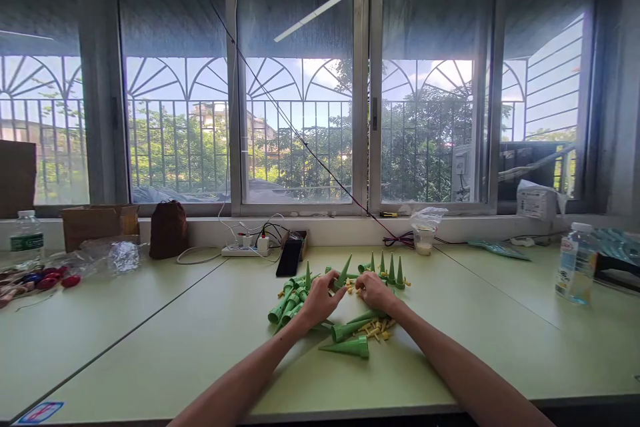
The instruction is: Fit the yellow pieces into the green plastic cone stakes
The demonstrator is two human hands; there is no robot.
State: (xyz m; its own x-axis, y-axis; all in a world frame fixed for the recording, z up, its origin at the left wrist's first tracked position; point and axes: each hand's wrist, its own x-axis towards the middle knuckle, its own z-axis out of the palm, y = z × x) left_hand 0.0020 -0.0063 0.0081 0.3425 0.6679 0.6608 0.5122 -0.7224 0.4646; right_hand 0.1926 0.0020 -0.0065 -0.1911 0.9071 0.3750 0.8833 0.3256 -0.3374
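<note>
Both my hands meet over a heap of green plastic cones on the pale green table. My left hand is closed round one green cone whose tip points up and away. My right hand is curled next to it, fingers pinched together; what they hold is too small to make out. Small yellow pieces lie scattered under and beside my right wrist. More cones stand upright just behind my hands, and two long ones lie flat in front.
A black phone and a white power strip lie behind the heap by the window sill. A brown pouch, cardboard box and water bottle stand at the left. Another bottle stands right, a small plastic cup by the sill.
</note>
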